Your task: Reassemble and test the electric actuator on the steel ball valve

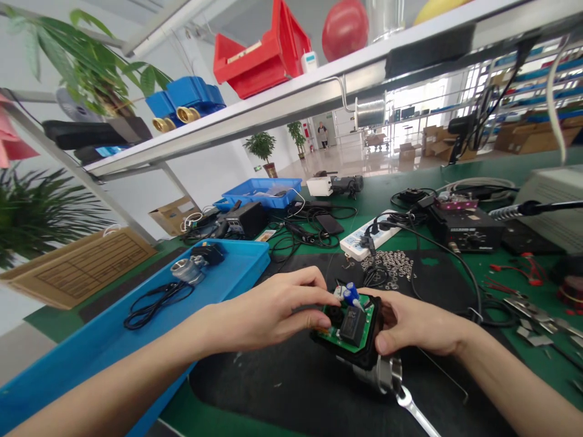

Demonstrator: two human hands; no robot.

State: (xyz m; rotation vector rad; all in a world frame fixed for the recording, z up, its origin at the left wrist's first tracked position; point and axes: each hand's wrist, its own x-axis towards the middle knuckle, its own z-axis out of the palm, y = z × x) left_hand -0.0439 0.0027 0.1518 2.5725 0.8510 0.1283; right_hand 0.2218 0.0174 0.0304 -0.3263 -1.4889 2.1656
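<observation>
A small black housing holding a green circuit board (353, 331) with blue capacitors rests on a black mat (282, 376), on top of a metal valve body (382, 373). My left hand (268, 312) reaches in from the left, its fingers pinched together at the board's upper left edge. My right hand (412, 325) wraps around the housing's right side, thumb pressed on its lower corner. Wires run from the board away over the mat.
A long blue tray (237, 279) on the left holds a black cable and a metal fitting. A wrench (416, 413) lies below the housing. Behind are a pile of small washers (394, 264), a power strip (368, 237), a soldering station (464, 227) and tangled cables. Metal parts lie at right.
</observation>
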